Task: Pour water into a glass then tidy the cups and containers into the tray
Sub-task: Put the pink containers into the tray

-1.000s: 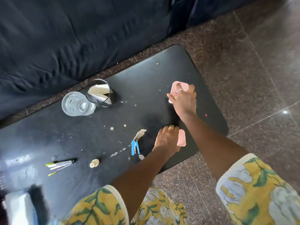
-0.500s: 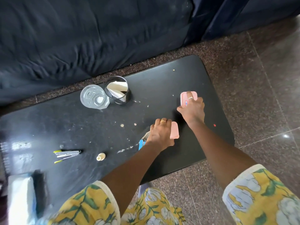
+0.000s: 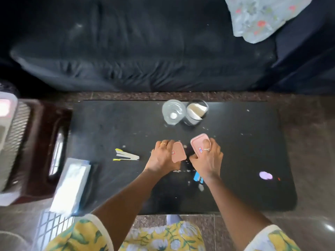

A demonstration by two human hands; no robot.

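Both hands over the near-middle of the black table [image 3: 244, 160]. Left hand [image 3: 163, 157] closed around a pink lid [image 3: 178, 153], flat piece, small red label showing. Right hand [image 3: 208, 158] gripping a pink container [image 3: 199, 142], fingers curled over its near rim – tilted toward camera, inside looks empty. The two pink pieces sit just beside each other, not touching. A blue item [image 3: 197, 176] is mostly hidden under the right wrist; can't tell what it is. Yellow-tipped tools [image 3: 125, 155] lie to the left. Crumbs scattered across the top. Far edge: clear glass [image 3: 173, 111] touching a dark mesh cup [image 3: 196, 113] that holds folded white paper – water level in the glass unreadable. Left of the table, a brown tray [image 3: 41, 151], blurred and partly cut off.
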